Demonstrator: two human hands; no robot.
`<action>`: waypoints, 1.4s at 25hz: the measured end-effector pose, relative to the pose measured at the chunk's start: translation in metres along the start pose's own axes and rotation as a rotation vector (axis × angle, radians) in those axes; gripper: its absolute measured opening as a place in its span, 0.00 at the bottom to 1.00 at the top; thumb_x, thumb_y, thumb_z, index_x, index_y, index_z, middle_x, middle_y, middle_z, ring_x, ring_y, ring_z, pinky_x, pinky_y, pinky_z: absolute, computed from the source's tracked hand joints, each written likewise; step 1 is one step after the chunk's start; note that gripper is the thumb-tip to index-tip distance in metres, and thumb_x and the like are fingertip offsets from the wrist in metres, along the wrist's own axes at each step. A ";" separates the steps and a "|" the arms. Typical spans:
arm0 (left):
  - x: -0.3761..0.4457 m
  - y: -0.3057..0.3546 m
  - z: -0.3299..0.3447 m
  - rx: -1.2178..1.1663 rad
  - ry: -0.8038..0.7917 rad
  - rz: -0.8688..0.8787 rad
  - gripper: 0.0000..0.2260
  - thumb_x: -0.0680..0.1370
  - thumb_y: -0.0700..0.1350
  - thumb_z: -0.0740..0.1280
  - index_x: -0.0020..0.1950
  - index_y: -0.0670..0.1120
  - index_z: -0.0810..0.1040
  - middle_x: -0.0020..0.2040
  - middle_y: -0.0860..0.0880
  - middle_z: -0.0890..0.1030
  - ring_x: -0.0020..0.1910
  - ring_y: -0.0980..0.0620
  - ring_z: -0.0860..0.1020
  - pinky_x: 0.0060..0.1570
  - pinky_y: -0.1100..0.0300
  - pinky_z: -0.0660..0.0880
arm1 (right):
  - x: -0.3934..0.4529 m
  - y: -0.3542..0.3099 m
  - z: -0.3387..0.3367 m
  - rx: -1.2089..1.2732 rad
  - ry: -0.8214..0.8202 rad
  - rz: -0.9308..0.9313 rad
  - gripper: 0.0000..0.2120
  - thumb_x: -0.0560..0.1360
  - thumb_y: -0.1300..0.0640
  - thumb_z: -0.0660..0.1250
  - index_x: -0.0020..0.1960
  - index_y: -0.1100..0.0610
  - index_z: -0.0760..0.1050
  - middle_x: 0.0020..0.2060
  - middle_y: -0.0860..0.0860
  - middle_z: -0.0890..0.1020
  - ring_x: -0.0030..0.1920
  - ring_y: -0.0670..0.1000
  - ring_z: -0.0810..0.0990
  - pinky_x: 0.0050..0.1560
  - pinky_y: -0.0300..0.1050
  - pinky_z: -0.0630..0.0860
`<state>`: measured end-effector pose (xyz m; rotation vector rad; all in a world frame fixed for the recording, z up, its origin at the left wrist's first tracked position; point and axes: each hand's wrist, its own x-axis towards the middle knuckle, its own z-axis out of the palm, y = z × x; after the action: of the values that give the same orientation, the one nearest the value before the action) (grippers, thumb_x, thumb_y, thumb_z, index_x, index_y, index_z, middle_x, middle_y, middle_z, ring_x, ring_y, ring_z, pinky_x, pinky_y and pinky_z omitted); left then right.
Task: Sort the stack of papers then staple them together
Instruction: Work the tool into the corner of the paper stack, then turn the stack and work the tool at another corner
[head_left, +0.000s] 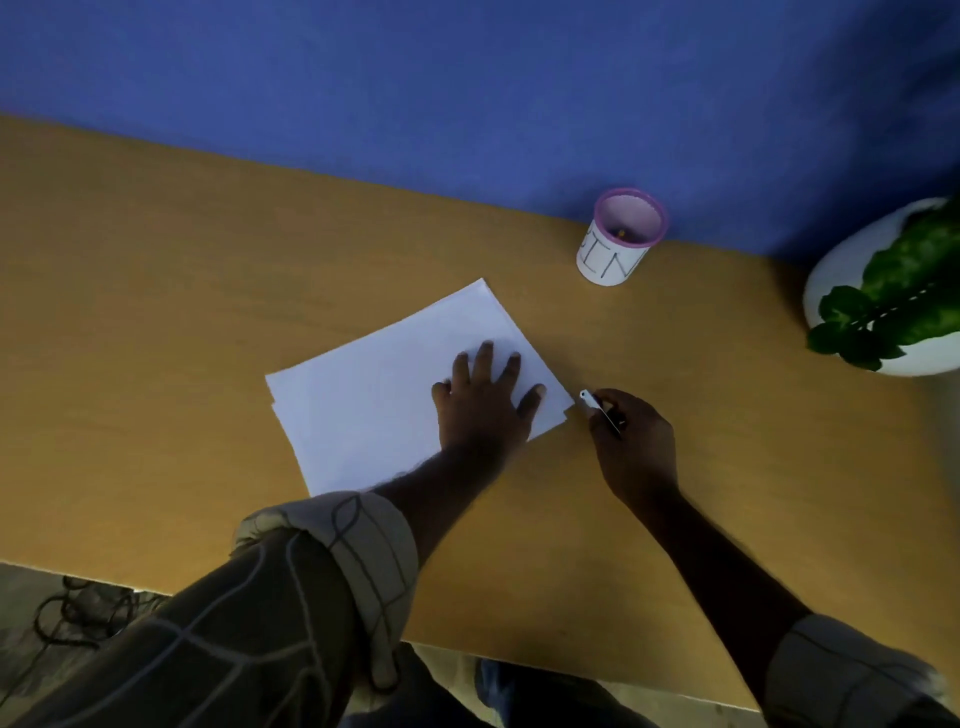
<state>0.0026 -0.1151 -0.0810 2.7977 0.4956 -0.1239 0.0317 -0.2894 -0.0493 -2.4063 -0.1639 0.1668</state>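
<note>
Lower frame: two forearms with rolled patterned sleeves, one (332, 535) at lower centre, reaching up over the near edge of the wooden counter (156, 364). Left hand (480, 400): grip spread, fingers fanned and palm laid flat on the right part of the stack of papers (374, 395), pinning it down. Right hand (631, 441): grip pressed together, thumb and fingers pinching a small safety pin (597, 408) with a white head, its tip just beside the stack's right corner, apparently not yet through the paper. Stack of papers: centre of frame, lying flat and skewed on the counter, a few white sheets with edges slightly offset at the left corner, so alignment looks roughly done but not exact. Handling, as a judgement: light, thin, limp, prone to slide sheet on sheet and on the smooth counter; best held flat under a palm near the corner to be fastened, or pinched at that corner; creases and tears readily at a pin hole. No stapler is visible. Farther back, upper right of centre: a white cup (613, 249) with a pink rim and hand lettering, upright, holding one small orange-headed item, too small to identify. Far right edge: a white planter (831, 291) containing a green leafy plant (904, 291). Beyond: a blue wall (467, 93).
</note>
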 end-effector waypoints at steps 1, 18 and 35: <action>0.005 0.001 -0.005 -0.030 -0.024 -0.022 0.26 0.82 0.63 0.55 0.77 0.55 0.66 0.80 0.48 0.63 0.76 0.40 0.63 0.68 0.38 0.67 | -0.001 0.000 0.000 0.014 0.011 0.010 0.14 0.79 0.55 0.66 0.63 0.56 0.78 0.52 0.52 0.84 0.47 0.49 0.82 0.44 0.42 0.79; 0.026 -0.031 -0.012 0.104 -0.079 0.311 0.35 0.78 0.69 0.55 0.80 0.52 0.61 0.81 0.46 0.63 0.74 0.42 0.68 0.69 0.42 0.69 | -0.005 -0.035 0.042 0.115 0.230 0.187 0.10 0.79 0.54 0.66 0.58 0.56 0.81 0.42 0.50 0.82 0.38 0.46 0.78 0.34 0.28 0.68; 0.079 -0.042 0.009 -0.031 -0.002 0.807 0.35 0.74 0.72 0.59 0.76 0.56 0.69 0.79 0.44 0.67 0.77 0.39 0.65 0.73 0.43 0.62 | 0.002 -0.062 0.086 -0.216 0.393 0.212 0.14 0.76 0.65 0.66 0.61 0.62 0.79 0.42 0.59 0.81 0.37 0.60 0.79 0.35 0.45 0.73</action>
<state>0.0616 -0.0552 -0.1118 2.7302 -0.6339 0.0575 0.0146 -0.1872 -0.0712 -2.6126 0.2668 -0.2400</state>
